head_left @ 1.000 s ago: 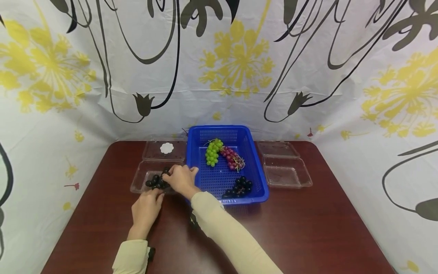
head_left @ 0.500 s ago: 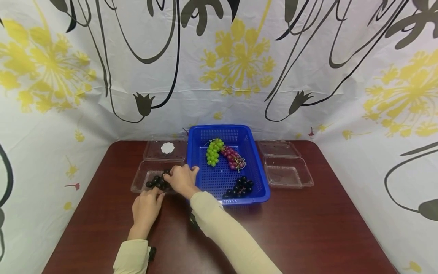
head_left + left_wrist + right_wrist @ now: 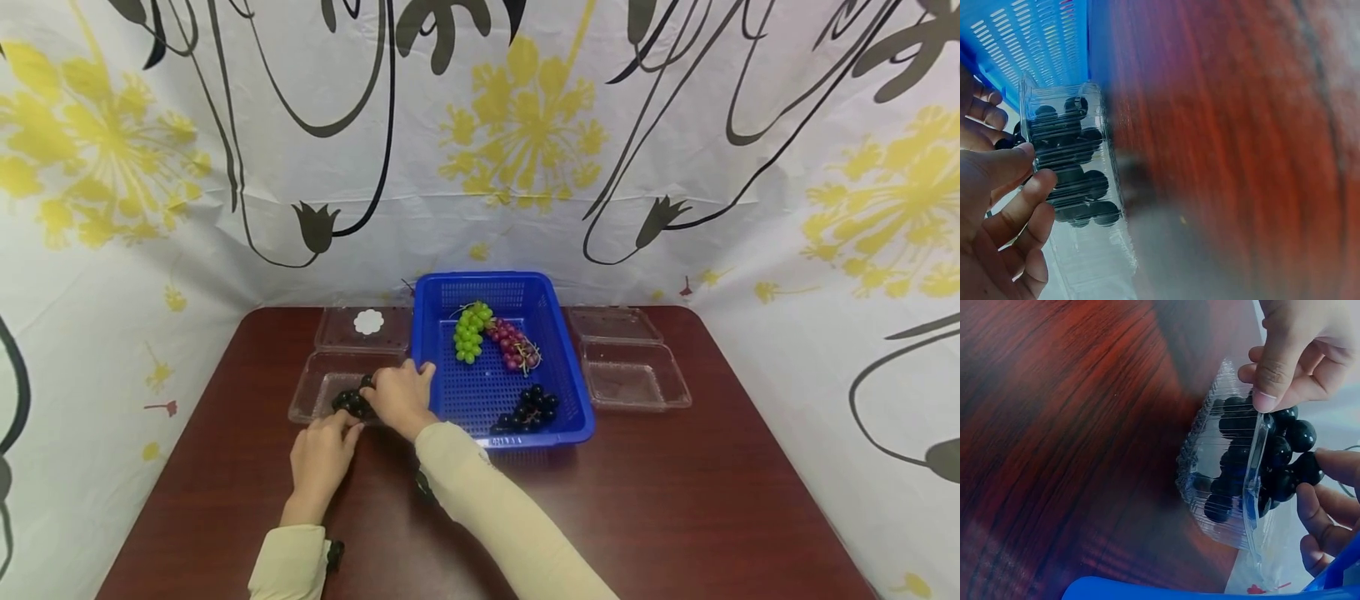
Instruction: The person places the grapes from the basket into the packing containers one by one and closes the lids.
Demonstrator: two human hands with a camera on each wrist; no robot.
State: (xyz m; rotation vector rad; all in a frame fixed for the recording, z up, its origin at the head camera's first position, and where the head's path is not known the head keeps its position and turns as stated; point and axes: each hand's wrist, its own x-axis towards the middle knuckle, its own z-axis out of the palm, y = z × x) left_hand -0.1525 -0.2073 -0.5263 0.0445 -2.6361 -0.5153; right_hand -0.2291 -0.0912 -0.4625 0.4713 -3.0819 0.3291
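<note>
A bunch of black grapes (image 3: 347,403) lies in the left clear plastic container (image 3: 306,390), at its front right. My left hand (image 3: 321,462) is at the container's front edge; in the right wrist view its thumb (image 3: 1266,394) lies on the rim, fingers behind it, pinching it. My right hand (image 3: 401,396) reaches over the container's right side. Seen from the right wrist, its thumb and fingers (image 3: 1319,515) pinch a black grape (image 3: 1308,469) of the bunch. Some grapes show through the ribbed container wall; the right hand hides part of the bunch in the head view.
Right beside the container stands a blue basket (image 3: 465,396) with green grapes (image 3: 470,333), red grapes (image 3: 512,343) and another black bunch (image 3: 531,408). The left lid (image 3: 337,327) lies open with a white label. A second open clear container (image 3: 633,375) sits to the right.
The black bunch in the left container has shifted a little to the right, toward my right hand. Both hands stay nearly where they were. The head view has moved slightly.
</note>
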